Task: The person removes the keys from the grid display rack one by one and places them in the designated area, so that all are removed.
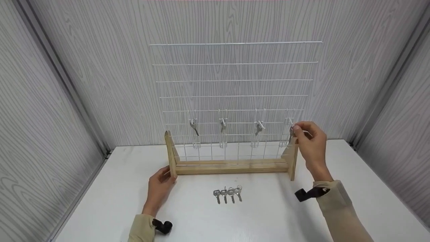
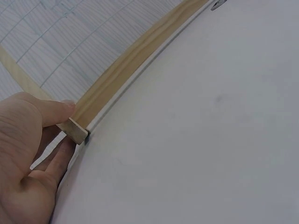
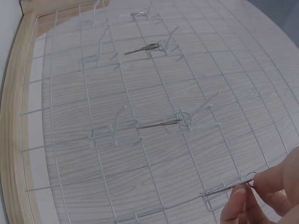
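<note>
We've got the right hand (image 1: 311, 143) at the right side of the wire grid (image 1: 235, 43), thumb and fingertips pinching a key (image 1: 291, 133) by its ring (image 3: 251, 176). That key sits right at the rightmost upper hook (image 1: 290, 120), blade pointing down. Ring over the hook tip or just beside it? We can't tell, fingers cover it.

Left hand (image 1: 160, 185): we see it clamped low on the left wooden end piece (image 1: 170, 153), thumb on one side, fingers on the other.

Three more keys (image 1: 194, 123) hang on the upper hooks to the left, well apart from each other. Lower row of hooks (image 1: 221, 145) runs below them. Grid stands upright in a wooden base (image 1: 231, 169). Near side of that, we count four loose keys (image 1: 231, 192) lined up on the white table (image 1: 255, 218), rings toward the far side. Wood-grain wall (image 1: 100, 67) behind; beige sleeves (image 1: 339, 208) and black wrist cameras (image 1: 164, 227) on both arms.
</note>
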A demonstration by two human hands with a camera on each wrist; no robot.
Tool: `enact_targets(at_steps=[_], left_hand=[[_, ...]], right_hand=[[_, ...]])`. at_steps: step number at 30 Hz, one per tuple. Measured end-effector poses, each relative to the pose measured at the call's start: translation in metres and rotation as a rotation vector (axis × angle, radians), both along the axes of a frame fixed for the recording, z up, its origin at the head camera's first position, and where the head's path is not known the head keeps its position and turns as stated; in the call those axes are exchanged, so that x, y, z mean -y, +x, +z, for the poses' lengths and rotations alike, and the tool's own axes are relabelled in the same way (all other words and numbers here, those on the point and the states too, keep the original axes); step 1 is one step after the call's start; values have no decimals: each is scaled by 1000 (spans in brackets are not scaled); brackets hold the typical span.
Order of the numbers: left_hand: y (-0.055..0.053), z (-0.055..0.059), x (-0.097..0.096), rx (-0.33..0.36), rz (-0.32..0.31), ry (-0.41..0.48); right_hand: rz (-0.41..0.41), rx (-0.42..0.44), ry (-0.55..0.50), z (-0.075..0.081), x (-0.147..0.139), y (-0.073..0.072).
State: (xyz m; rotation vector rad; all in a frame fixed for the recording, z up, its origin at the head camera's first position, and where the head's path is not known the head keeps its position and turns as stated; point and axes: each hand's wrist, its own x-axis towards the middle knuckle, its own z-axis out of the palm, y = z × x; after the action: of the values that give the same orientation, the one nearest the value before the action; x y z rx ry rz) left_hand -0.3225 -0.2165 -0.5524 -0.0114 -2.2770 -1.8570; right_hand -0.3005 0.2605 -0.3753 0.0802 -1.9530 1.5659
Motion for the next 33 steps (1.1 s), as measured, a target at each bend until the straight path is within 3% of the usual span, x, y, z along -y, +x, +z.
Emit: enact_targets(at_steps=[10, 21, 33], left_hand=[[1, 0, -1, -27, 6, 26], [-1, -1, -2, -27, 26, -5], [0, 0, -2, -8, 6, 19]], right_hand=[[29, -5, 13, 3, 4, 10], [101, -46, 0, 1, 17, 17], [152, 4, 69, -5, 32, 18]])
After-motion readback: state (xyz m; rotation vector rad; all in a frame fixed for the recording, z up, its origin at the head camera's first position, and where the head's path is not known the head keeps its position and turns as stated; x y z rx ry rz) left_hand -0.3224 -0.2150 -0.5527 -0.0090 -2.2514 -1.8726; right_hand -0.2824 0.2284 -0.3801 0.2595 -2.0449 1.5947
